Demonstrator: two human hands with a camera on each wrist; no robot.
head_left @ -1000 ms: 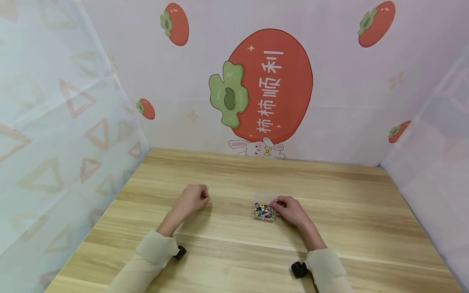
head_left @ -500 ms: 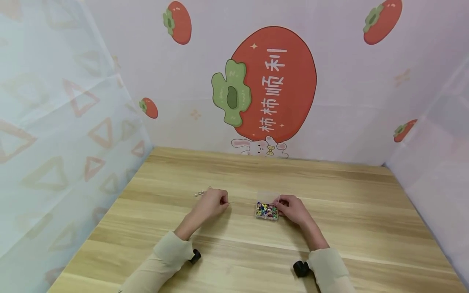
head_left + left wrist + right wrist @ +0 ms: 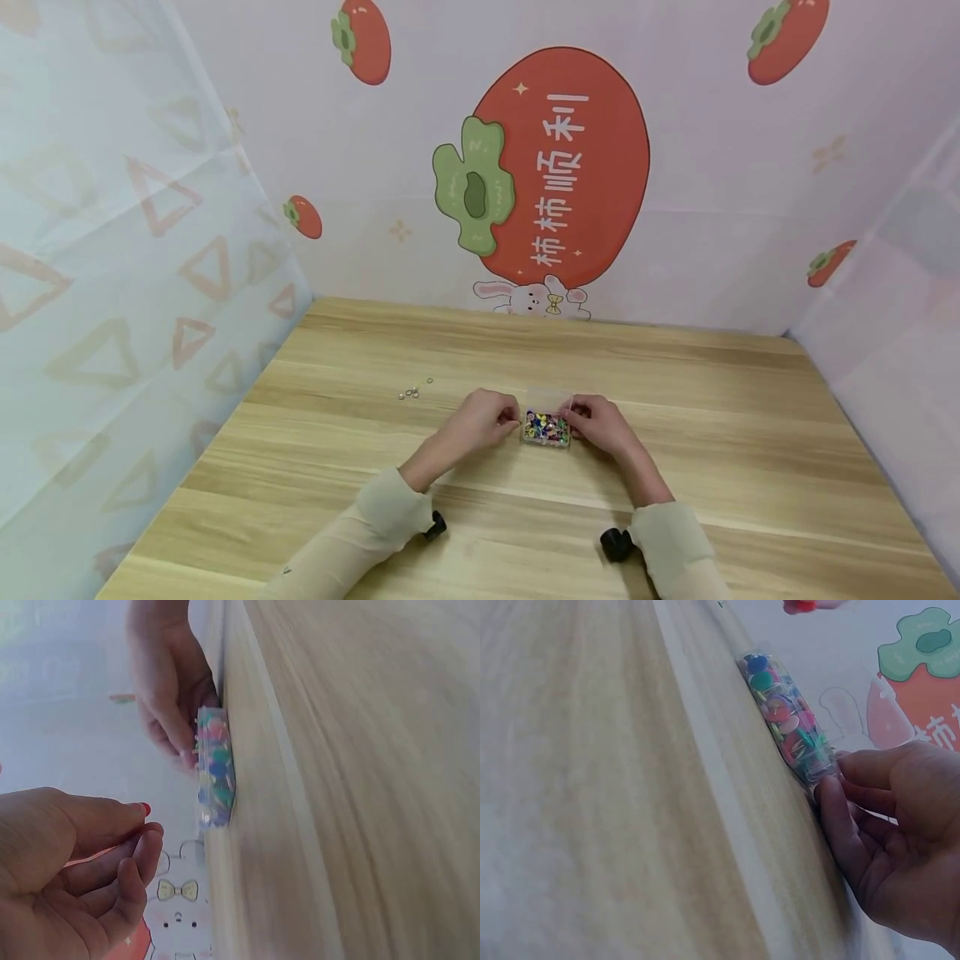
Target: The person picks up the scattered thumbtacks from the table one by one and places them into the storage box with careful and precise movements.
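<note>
A small clear plastic box of colourful thumbtacks lies on the wooden table, its clear lid raised at the back. My right hand pinches the box's right end between thumb and fingers. Just left of the box, my left hand holds its thumb and index finger together. A red thumbtack shows between those fingertips, mostly hidden by them. In the left wrist view this hand is a short way apart from the box.
Several tiny ring-like or round pieces lie on the table to the left, behind my left forearm. Printed cloth walls stand at the back and both sides. A black camera sits at my right wrist.
My left hand has moved right, from beside the tiny pieces to the left side of the box, uncovering those pieces. My right hand stays on the box.
</note>
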